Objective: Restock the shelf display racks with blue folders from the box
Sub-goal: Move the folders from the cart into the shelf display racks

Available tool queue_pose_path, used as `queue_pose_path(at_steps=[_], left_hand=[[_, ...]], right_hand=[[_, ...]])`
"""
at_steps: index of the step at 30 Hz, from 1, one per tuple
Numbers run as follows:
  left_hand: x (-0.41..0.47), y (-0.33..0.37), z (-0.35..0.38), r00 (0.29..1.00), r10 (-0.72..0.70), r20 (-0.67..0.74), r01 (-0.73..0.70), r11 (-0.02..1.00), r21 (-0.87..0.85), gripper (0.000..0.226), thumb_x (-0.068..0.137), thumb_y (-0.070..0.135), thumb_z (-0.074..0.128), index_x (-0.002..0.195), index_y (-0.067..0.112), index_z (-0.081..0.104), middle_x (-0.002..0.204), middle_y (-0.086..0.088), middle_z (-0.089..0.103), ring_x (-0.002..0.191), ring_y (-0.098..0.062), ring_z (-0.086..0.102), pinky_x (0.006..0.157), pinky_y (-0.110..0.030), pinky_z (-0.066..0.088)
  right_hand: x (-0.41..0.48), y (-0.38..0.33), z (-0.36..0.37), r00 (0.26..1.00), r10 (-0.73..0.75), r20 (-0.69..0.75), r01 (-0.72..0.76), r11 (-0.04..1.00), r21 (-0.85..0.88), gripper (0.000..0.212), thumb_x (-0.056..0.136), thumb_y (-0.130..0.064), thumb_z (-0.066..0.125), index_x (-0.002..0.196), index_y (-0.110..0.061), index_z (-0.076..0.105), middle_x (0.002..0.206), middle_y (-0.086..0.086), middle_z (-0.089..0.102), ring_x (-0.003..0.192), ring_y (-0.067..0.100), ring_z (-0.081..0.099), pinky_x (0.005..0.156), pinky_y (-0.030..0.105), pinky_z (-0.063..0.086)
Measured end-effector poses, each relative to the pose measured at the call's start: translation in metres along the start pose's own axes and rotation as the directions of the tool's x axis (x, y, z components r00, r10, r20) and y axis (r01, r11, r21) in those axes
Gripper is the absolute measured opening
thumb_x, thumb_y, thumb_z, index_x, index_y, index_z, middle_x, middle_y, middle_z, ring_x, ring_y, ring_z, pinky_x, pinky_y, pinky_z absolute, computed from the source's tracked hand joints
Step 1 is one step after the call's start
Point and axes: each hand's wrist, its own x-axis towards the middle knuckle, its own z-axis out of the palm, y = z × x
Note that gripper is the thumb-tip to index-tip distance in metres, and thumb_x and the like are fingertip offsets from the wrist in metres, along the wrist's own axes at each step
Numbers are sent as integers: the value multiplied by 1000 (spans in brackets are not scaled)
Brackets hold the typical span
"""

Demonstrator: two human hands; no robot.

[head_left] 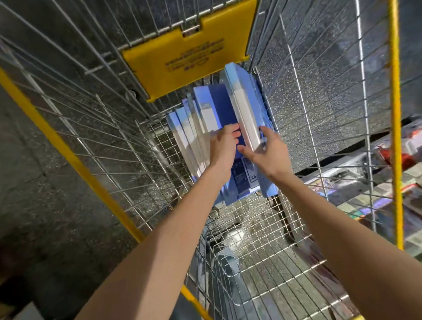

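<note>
Two bare forearms (161, 249) reach from the bottom edge into one wire cart (258, 231), seen from above. Far left lies dark speckled floor (34, 195), then the first of two yellow rails (55, 142) on the cart's sides. One yellow flap (193, 49) hangs at the cart's far end. Below it, the blue folders (193, 126) stand on edge in a row in the far right corner of the basket, about seven, though overlapping spines blur the exact count. The left hand (222, 145) rests on the row, its fingers (235, 131) curled together over the edge of a dark blue cover. The right hand (270, 153) grips one pale-spined folder (242, 108), thumb spread on its near side, fingers on the far side. Beyond the second rail, blurred shelves (416, 184) hold goods
</note>
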Motion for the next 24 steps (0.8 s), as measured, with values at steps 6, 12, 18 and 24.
queue_pose_path(at_steps=[6,12,18,24], left_hand=[[-2,9,11,989,37,140,-48,996,75,37,106,35,39,128,23,66,126,1,62,113,-15,57,82,-27,43],[-8,20,24,986,36,161,-57,990,127,48,99,53,53,144,37,47,145,2,52,127,-20,53,93,-35,49],[-40,37,42,956,86,279,-146,968,202,73,88,77,42,151,39,36,145,-4,57,127,-30,57,72,-32,56],[-111,48,42,912,240,331,-290,951,109,31,106,48,41,128,31,56,121,-4,69,106,-22,66,85,-37,55]], right_hand=[[10,4,-18,999,-53,-5,52,991,-120,36,89,-9,70,116,-1,48,79,1,56,82,28,58,82,46,52],[0,5,-40,992,-121,-22,119,991,-64,21,92,-8,65,92,-6,43,64,-1,53,56,6,55,58,30,45],[-38,-9,-68,984,-172,33,161,961,226,36,74,-33,61,103,-13,55,83,5,65,69,16,61,67,27,47],[-84,-24,-108,980,-110,165,-57,641,765,25,87,-32,71,85,-15,52,68,2,65,71,22,65,69,33,50]])
